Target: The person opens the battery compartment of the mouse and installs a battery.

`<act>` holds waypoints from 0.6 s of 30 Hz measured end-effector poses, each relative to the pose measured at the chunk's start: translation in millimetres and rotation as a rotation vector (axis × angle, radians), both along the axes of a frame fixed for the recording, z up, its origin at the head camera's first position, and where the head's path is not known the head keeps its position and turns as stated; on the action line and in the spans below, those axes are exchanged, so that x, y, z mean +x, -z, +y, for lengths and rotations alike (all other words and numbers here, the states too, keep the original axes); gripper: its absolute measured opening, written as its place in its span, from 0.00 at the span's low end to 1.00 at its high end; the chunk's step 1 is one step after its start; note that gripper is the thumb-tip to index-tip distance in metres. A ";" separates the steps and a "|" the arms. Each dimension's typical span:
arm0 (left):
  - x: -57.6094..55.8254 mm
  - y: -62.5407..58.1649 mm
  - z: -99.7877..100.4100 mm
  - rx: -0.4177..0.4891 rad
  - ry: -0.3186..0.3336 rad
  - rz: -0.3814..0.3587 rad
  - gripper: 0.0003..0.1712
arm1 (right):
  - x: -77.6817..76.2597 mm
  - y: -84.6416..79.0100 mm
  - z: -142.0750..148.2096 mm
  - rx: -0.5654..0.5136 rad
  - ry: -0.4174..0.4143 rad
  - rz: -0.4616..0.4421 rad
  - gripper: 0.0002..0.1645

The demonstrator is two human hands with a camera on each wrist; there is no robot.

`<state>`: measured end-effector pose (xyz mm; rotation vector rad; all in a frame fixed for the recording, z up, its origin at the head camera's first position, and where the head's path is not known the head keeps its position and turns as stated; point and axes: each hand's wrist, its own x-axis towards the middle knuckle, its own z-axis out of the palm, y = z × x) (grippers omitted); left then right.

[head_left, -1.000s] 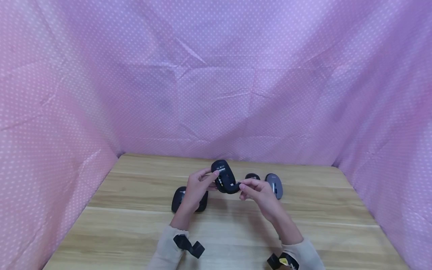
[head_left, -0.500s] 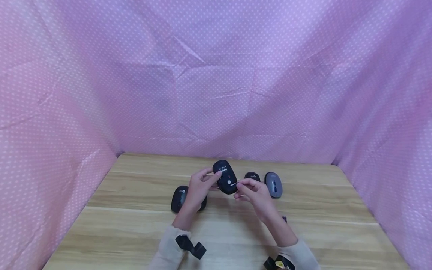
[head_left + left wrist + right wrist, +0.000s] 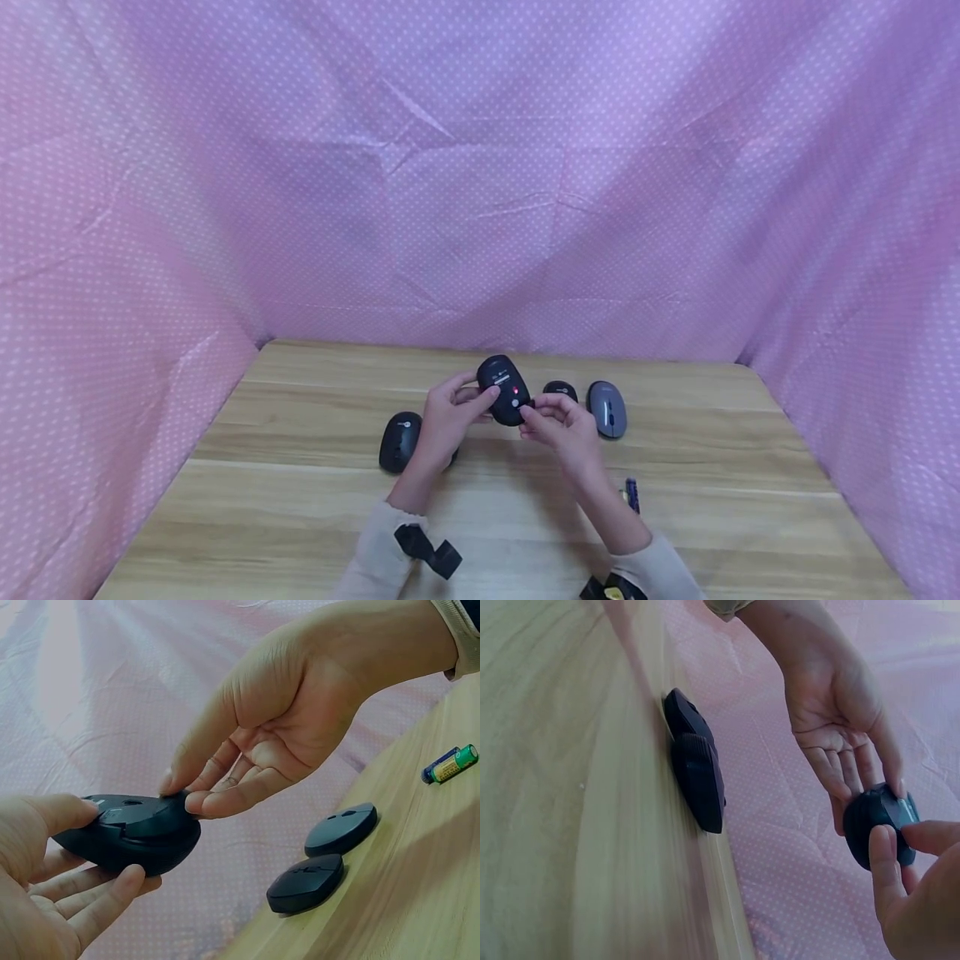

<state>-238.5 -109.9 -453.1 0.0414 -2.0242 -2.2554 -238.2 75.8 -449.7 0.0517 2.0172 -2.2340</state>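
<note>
My left hand [image 3: 448,417] holds a black computer mouse [image 3: 501,385] above the table, thumb on its underside and fingers beneath. The underside faces up towards the head, with a red light and a pale round spot. My right hand [image 3: 566,429] pinches a dark battery cover [image 3: 161,816] at the mouse's near end between thumb and fingers. In the left wrist view this cover lies tilted over the end, with a dark gap along its edge. From the right wrist side, the right thumb and fingertips press at the mouse's end [image 3: 881,817].
On the wooden table [image 3: 300,517], a black mouse [image 3: 399,442] lies left, with another mostly hidden behind the left forearm. A small black mouse [image 3: 559,389] and a grey mouse [image 3: 607,410] lie right. Blue and green batteries [image 3: 450,763] lie beside the right forearm.
The dark cover that stuck out from the mouse's end now lies closer against it. A red light shows underneath. The right forearm has shifted left, uncovering the batteries.
</note>
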 end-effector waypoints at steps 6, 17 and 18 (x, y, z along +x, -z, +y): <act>2.7 -1.8 2.3 0.011 0.012 0.022 0.24 | 0.3 3.1 -1.7 -0.021 0.034 0.034 0.17; 3.0 -1.7 4.4 0.076 0.030 0.021 0.23 | 3.9 1.2 -0.3 0.001 -0.003 0.046 0.19; 3.1 -1.9 4.6 0.080 0.032 0.023 0.23 | 4.1 1.0 -0.1 -0.004 -0.006 0.046 0.19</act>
